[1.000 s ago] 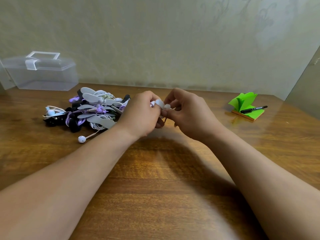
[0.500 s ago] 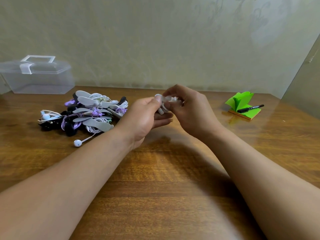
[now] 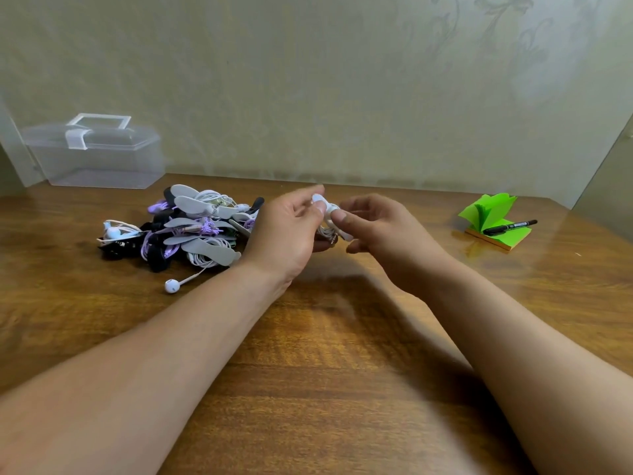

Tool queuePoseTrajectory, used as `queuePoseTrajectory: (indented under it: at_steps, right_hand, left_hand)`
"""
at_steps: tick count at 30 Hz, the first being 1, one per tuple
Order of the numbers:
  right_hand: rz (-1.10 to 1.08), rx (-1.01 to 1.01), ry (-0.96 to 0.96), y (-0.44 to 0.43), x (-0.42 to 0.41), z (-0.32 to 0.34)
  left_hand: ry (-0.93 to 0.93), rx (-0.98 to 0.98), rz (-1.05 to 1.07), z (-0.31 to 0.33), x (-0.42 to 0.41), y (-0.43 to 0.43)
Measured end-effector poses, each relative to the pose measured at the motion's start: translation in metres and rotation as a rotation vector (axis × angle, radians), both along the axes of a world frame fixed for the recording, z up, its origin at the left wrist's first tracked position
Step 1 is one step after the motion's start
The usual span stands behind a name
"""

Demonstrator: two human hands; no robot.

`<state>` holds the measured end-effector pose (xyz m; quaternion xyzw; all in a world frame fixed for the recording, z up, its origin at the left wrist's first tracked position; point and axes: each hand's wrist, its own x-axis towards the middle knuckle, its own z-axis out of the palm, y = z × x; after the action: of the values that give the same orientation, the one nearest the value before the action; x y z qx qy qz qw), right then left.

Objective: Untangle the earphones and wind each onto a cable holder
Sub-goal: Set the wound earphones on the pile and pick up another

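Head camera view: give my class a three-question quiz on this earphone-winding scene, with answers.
1. True or false: the black pen lies on the green notepad.
2. What do the left hand and right hand both hold? A) a white earphone bundle B) the pen C) scissors
3. Fill in: the earphone pile lies to the person's ____.
Key: 1 true; 2 A; 3 left.

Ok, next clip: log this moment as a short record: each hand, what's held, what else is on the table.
left hand: grips white earphone bundle
right hand: pinches same bundle
pile: tangled earphones and grey holders, left of hands
loose earbud: white, trailing from pile's near edge
clear box: far left, lid shut
green notepad: right, black pen on it
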<state>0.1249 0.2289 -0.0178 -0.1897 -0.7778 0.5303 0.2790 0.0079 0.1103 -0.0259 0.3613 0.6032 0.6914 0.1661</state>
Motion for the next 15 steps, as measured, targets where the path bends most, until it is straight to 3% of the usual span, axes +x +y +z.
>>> queuePoseTrajectory:
  at_steps: [3,7,12,15]
  right_hand:
    - [0.134,-0.097,-0.018,0.005,0.000,-0.003]
    - [0.108,-0.111,0.072,0.006,-0.001,-0.002]
    - [0.080,0.030,0.062,0.010,0.003,-0.002]
    - [0.117,-0.081,0.090,0.014,0.005,0.000]
  left_hand:
    - [-0.017,0.007,-0.016,0.000,-0.003,0.002]
    - [-0.066,-0.025,-0.021,0.000,-0.002,0.003]
    - [-0.431,0.021,-0.303,0.005,0.002,0.000]
    - [-0.523,0.036,-0.410,0.010,0.000,-0.003]
